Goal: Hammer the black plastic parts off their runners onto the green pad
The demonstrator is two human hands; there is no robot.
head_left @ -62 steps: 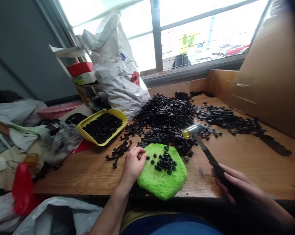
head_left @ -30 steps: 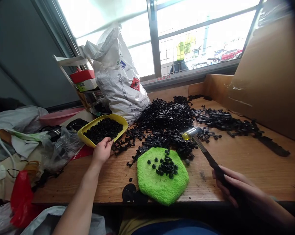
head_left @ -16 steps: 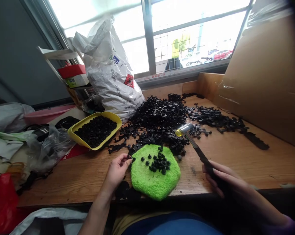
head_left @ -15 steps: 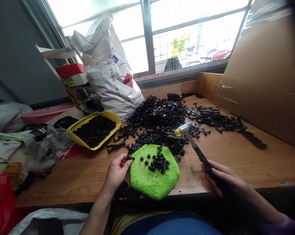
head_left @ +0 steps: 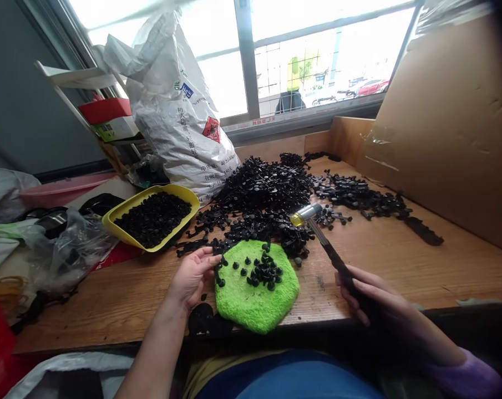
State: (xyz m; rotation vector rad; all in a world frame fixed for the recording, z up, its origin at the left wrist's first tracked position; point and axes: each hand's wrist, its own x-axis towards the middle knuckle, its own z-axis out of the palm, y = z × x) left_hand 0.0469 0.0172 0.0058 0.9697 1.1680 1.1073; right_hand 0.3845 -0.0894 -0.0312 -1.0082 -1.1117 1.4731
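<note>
My left hand [head_left: 190,274] rests at the left edge of a green fuzzy pad [head_left: 254,296], fingers pinched on a black strip of plastic parts [head_left: 217,270] that lies onto the pad. Small loose black parts [head_left: 264,271] sit on the pad. My right hand [head_left: 365,293] grips the black handle of a small hammer [head_left: 317,233], whose yellow and silver head hovers over the edge of a big heap of black plastic parts [head_left: 271,194].
A yellow tray [head_left: 173,190] full of black parts stands left of the heap. A white sack [head_left: 176,116] leans at the window. Cardboard [head_left: 446,122] walls the right side. Bags and clutter [head_left: 55,244] crowd the left of the wooden table [head_left: 400,260].
My left hand went to the yellow tray, then came back to the pad's left edge with a black strip. The hammer hand has stayed almost still. The view shifted slightly.
</note>
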